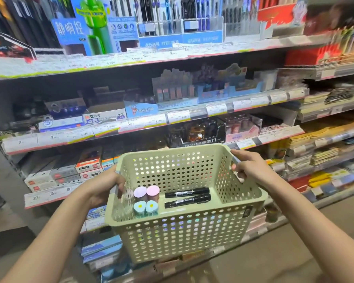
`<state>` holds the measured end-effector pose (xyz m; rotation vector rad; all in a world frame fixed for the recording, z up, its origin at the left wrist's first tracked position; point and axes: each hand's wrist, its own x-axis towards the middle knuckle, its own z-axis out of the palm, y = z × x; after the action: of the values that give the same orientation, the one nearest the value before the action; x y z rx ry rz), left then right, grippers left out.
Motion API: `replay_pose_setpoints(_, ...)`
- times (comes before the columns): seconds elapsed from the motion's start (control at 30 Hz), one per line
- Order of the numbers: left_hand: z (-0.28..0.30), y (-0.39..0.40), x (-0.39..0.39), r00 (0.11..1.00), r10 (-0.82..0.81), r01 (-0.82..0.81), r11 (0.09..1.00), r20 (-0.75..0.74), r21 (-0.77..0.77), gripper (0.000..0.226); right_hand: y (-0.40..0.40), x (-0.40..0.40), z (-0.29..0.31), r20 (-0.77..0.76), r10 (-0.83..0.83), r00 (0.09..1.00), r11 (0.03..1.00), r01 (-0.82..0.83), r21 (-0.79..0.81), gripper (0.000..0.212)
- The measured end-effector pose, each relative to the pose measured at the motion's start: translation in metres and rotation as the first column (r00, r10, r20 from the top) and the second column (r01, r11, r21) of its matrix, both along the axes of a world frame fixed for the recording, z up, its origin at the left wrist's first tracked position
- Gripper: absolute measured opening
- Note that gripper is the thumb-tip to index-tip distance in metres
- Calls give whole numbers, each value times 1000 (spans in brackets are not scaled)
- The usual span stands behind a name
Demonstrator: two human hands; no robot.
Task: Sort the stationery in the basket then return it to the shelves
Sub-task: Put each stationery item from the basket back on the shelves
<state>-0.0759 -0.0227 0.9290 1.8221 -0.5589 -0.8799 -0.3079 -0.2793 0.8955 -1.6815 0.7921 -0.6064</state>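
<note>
Shelves [143,123]: fill my view from 9 through 12 to 3 o'clock, tiered, price tags along each lip; I face them so I can match stock to slots.
Basket [192,229]: green, perforated, held level at 6 o'clock in front of the shelves so nothing rolls out.
Left hand [102,188]: curled tight on the basket's left handle.
Right hand [247,166]: clamped on the right handle, thumb on top.
Markers [187,198]: two black ones, side by side on the basket floor, centre.
Tubs [146,201]: four small round pastel pieces, grouped at the markers' 9 o'clock, already sorted by kind, I judge.
</note>
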Motion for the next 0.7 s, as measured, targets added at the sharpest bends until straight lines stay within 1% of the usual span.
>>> replay_pose_setpoints(0.17,1,-36,-16,998,33,-35,999,53,35,36,-30,-20,4,-18,-5,1000,996,4,-90,62)
replay_pose_setpoints(0.27,-2,-59,-30,997,61,-62,998,45,7,37,-58,-30,3,-44,-13,999,991,7,-136,61)
replay_pose_setpoints(0.33,-7,-84,-43,994,99,-98,995,36,-6,43,-84,-42,2,-84,4,996,986,-18,-163,61)
replay_pose_setpoints(0.43,-8,-109,-59,990,120,-119,993,72,-17,45,-114,-53,-3,-123,29,992,978,-54,-201,60)
replay_pose_setpoints(0.53,-13,-142,-82,987,136,-136,991,90,-2,42,-152,-71,-6,-162,51,986,967,-89,-240,62)
replay_pose_setpoints(0.63,-16,-166,-101,984,154,-155,988,87,1,31,-183,-87,-7,-161,68,985,961,-108,-254,62)
replay_pose_setpoints(0.7,-18,-179,-110,982,171,-173,985,85,15,33,-201,-94,-8,-169,56,984,953,-103,-284,63)
